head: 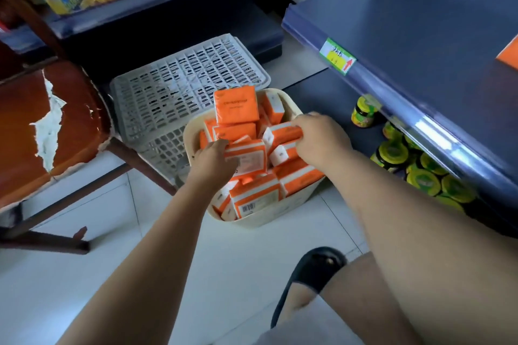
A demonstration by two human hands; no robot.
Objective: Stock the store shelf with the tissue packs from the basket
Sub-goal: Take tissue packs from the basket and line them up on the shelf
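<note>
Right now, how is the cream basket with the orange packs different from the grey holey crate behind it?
The cream smooth-walled plastic basket is solid; the grey plastic crate is slotted all over. The basket holds orange tissue packs; the crate shows none. Both sit on the white tiled floor.

On the floor [168,260] beside the blue shelf [420,22], a cream basket [280,215] brims with orange tissue packs [236,105]; the left grip [215,161] holds one pack [248,157], the right grip [322,136] pinches another pack [283,133].

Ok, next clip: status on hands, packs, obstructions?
Left hand grips one tissue pack, right hand another, both inside the cream basket, heaped full. Grey crate behind basket, not between it and blue shelf.
</note>
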